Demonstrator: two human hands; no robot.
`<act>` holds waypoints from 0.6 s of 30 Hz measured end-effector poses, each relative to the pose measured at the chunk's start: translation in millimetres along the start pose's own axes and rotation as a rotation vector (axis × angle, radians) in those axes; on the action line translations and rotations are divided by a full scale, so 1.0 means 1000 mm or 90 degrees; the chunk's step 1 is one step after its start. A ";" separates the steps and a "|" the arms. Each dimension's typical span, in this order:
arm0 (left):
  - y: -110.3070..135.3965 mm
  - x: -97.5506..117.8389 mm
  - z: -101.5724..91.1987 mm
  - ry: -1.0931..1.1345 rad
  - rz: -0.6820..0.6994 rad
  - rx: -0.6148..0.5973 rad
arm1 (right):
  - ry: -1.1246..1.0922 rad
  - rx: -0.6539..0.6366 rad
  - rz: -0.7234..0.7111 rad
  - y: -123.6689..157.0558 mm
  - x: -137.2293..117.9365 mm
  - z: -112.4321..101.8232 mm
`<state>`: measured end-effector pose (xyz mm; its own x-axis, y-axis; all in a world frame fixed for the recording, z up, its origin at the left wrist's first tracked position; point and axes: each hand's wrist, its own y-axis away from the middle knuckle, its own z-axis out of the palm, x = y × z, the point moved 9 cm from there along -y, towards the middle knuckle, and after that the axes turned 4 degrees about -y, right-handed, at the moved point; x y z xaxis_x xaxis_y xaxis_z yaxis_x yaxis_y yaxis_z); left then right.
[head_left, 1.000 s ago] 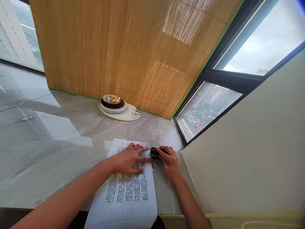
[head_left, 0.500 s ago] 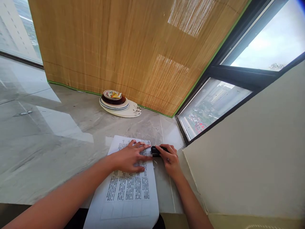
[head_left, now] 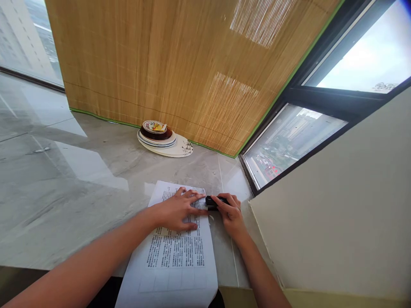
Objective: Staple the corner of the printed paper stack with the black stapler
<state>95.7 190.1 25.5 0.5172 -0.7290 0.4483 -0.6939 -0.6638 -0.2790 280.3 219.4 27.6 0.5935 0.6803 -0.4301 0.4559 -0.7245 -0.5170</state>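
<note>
Printed sheets of paper [head_left: 175, 252] lie on the grey stone ledge, their lower end reaching past its front edge. My left hand [head_left: 178, 210] rests flat on the upper part of the paper, fingers spread toward the right edge. At that edge sits a black stapler [head_left: 212, 202], with my right hand [head_left: 231, 214] wrapped around its body. The stapler's front end meets the paper's side beside my left fingertips; whether its jaws are pressed together I cannot tell. A small pale scrap [head_left: 211, 218] is just below the stapler.
Against the bamboo blind [head_left: 135, 64] stands a stack of plates [head_left: 157, 136] on an oval white platter [head_left: 183, 147]. A white wall [head_left: 337, 205] and a dark window frame [head_left: 321, 99] bound the right side. A small object [head_left: 42, 149] lies far left on the ledge [head_left: 73, 201].
The whole view has shifted slightly to the right. Both hands, the stapler and the paper keep the same places relative to one another.
</note>
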 end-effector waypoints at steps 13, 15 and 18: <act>0.001 -0.001 0.005 -0.033 -0.005 -0.046 | 0.064 -0.002 -0.018 -0.001 -0.014 0.007; 0.002 -0.001 0.004 -0.041 -0.005 -0.050 | 0.024 0.026 0.021 -0.002 -0.005 0.001; 0.002 0.000 0.001 -0.048 0.000 -0.042 | -0.007 0.118 0.106 -0.003 0.014 -0.013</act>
<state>95.0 188.6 23.6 0.5520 -0.7411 0.3821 -0.7239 -0.6534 -0.2215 295.8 229.4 32.2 0.6427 0.5551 -0.5279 0.2223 -0.7946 -0.5649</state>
